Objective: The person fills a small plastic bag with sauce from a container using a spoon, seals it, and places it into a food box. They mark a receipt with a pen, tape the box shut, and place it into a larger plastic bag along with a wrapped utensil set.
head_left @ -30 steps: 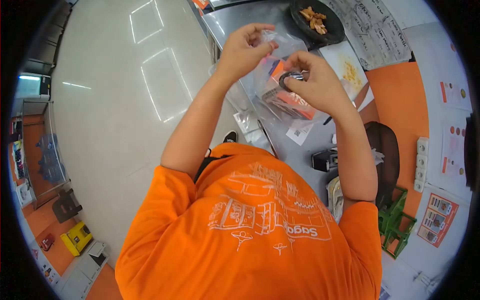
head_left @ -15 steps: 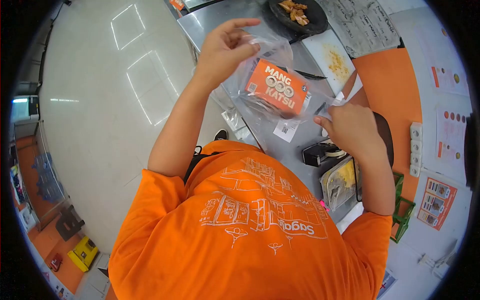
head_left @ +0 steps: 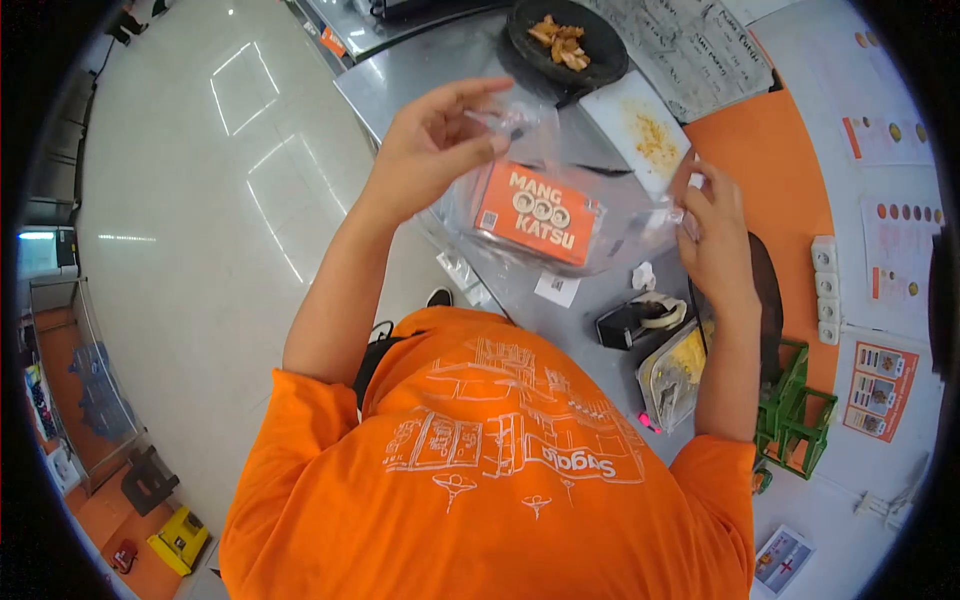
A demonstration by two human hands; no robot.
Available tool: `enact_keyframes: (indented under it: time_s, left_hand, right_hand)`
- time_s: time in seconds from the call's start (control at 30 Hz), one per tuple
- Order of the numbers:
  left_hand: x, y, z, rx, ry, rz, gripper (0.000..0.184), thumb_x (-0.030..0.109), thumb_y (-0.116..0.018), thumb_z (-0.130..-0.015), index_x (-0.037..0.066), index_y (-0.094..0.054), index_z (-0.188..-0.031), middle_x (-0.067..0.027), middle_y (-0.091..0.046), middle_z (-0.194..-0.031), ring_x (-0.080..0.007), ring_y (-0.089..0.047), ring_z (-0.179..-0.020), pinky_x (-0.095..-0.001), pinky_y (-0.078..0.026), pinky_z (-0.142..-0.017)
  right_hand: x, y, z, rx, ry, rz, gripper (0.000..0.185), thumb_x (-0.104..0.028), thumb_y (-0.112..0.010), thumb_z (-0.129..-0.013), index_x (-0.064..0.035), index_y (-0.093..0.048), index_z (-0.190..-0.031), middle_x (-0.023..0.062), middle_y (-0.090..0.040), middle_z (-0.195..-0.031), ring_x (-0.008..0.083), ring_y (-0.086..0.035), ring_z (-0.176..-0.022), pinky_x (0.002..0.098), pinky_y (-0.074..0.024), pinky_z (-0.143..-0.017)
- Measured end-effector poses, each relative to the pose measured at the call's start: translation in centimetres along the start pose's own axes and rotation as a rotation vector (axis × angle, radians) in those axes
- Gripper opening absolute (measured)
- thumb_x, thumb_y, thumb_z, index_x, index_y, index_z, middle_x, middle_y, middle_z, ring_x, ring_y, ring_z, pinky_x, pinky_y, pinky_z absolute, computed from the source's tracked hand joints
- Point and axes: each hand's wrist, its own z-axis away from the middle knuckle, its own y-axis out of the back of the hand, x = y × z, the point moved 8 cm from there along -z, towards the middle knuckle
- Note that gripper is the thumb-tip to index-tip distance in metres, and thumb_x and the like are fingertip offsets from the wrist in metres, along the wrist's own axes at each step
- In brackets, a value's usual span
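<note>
An orange box (head_left: 540,222) printed "MANG KATSU" sits inside a clear plastic bag (head_left: 632,222) above the metal counter. My left hand (head_left: 432,145) is at the bag's upper left, its thumb and curled fingers pinching the thin film. At the opposite side, my right hand (head_left: 718,225) pinches the bag's right end between thumb and fingers. The plastic stretches between both hands, with the box low in it. A white printed slip (head_left: 557,288) lies just below the box.
A black tape dispenser (head_left: 622,326) and a clear tub of yellow food (head_left: 668,385) stand near my right forearm. Beyond the bag are a stone mortar (head_left: 600,62) with fried pieces and a white cutting board (head_left: 612,112). A green rack (head_left: 795,425) is at the right.
My right hand has turned upward and now grips the bag's right end, drawing the film out to the right. My left hand stays at the upper left. The view has shifted slightly.
</note>
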Motion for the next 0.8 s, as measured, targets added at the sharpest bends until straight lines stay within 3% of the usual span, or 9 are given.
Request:
enact_keyframes:
  time_s: [0.07, 0.1, 0.2, 0.33, 0.4, 0.47, 0.53, 0.57, 0.8]
  left_hand:
    - [-1.1, 0.5, 0.4, -0.038, 0.028, -0.016, 0.058, 0.003, -0.074, -0.089, 0.003, -0.056, -0.144, -0.0079, -0.069, -0.119, -0.0145, -0.068, -0.100, -0.0288, -0.054, -0.089]
    - [-0.9, 0.5, 0.6, -0.072, 0.014, -0.047, 0.059, 0.003, -0.074, -0.089, 0.004, -0.056, -0.144, -0.0074, -0.069, -0.120, -0.0145, -0.068, -0.101, -0.0296, -0.054, -0.089]
    - [-1.3, 0.8, 1.8, -0.082, 0.116, -0.051, 0.058, 0.004, -0.074, -0.088, 0.005, -0.056, -0.144, -0.0085, -0.067, -0.127, -0.0142, -0.067, -0.102, -0.0310, -0.054, -0.090]
    - [-1.2, -0.6, 2.9, -0.133, -0.051, -0.171, 0.055, 0.007, -0.075, -0.087, 0.005, -0.059, -0.140, -0.0090, -0.063, -0.132, -0.0144, -0.067, -0.101, -0.0313, -0.053, -0.088]
    - [-0.1, -2.3, 3.3, -0.185, -0.139, -0.155, 0.050, 0.011, -0.075, -0.089, 0.005, -0.062, -0.137, -0.0069, -0.064, -0.129, -0.0150, -0.066, -0.101, -0.0316, -0.051, -0.089]
    - [0.5, -3.2, 3.3, -0.160, -0.196, -0.208, 0.049, 0.012, -0.075, -0.090, 0.005, -0.063, -0.136, -0.0068, -0.064, -0.128, -0.0149, -0.065, -0.102, -0.0315, -0.050, -0.089]
    - [1.3, -3.5, 3.4, -0.140, -0.271, -0.254, 0.047, 0.014, -0.075, -0.091, 0.005, -0.063, -0.135, -0.0066, -0.064, -0.127, -0.0148, -0.064, -0.102, -0.0315, -0.048, -0.090]
    - [1.0, -3.2, 3.6, -0.102, -0.238, -0.232, 0.048, 0.015, -0.076, -0.091, 0.005, -0.063, -0.136, -0.0067, -0.063, -0.125, -0.0148, -0.063, -0.103, -0.0316, -0.048, -0.091]
    - [-1.0, -4.5, 5.8, -0.140, -0.222, -0.123, 0.049, 0.016, -0.072, -0.093, 0.005, -0.060, -0.139, -0.0079, -0.062, -0.119, -0.0172, -0.062, -0.103, -0.0335, -0.047, -0.092]
  right_hand:
    - [2.1, 0.1, 1.2, 0.297, -0.170, -0.292, 0.038, 0.006, -0.070, -0.073, -0.0067, -0.065, -0.108, 0.0184, -0.052, -0.128, 0.0423, -0.051, -0.123, 0.0437, -0.0465, -0.101]
    - [3.8, -1.7, 2.3, 0.276, -0.249, -0.380, 0.061, 0.007, -0.069, -0.074, -0.0091, -0.059, -0.132, 0.0174, -0.049, -0.125, 0.0355, -0.055, -0.116, 0.0407, -0.0492, -0.096]
    - [2.9, -4.3, 5.7, 0.544, -0.633, -0.816, 0.091, 0.010, -0.060, -0.075, -0.0071, -0.032, -0.160, 0.0143, -0.047, -0.121, 0.0217, -0.051, -0.109, 0.0393, -0.0496, -0.092]
    - [-5.1, 1.1, 6.5, 0.840, -0.112, -0.369, 0.041, 0.011, -0.049, -0.071, 0.0016, -0.058, -0.110, 0.0197, -0.055, -0.107, 0.0388, -0.056, -0.096, 0.0491, -0.0484, -0.096]
    - [-10.2, 2.2, 2.1, 0.531, 0.231, -0.343, 0.032, 0.009, -0.051, -0.073, 0.0018, -0.061, -0.102, 0.0216, -0.060, -0.101, 0.0453, -0.060, -0.099, 0.0574, -0.0491, -0.094]
    - [-8.8, 0.2, -1.3, 0.458, 0.154, -0.395, 0.026, 0.004, -0.055, -0.077, 0.0014, -0.066, -0.101, 0.0240, -0.066, -0.104, 0.0482, -0.063, -0.106, 0.0591, -0.0485, -0.097]
    - [-5.2, -7.5, -3.8, -0.288, -0.207, -0.316, 0.024, 0.006, -0.054, -0.079, 0.0028, -0.073, -0.093, 0.0243, -0.071, -0.089, 0.0406, -0.070, -0.094, 0.0478, -0.0548, -0.090]
    - [-5.3, -9.5, -3.3, -0.486, -0.129, -0.247, 0.015, -0.002, -0.063, -0.082, 0.0029, -0.074, -0.091, 0.0230, -0.071, -0.079, 0.0372, -0.073, -0.087, 0.0451, -0.0575, -0.082]
    - [-4.6, -17.4, 1.4, -0.944, -0.165, -0.095, 0.029, -0.025, -0.081, -0.079, 0.0002, -0.076, -0.090, 0.0229, -0.075, -0.091, 0.0338, -0.074, -0.096, 0.0466, -0.0583, -0.080]
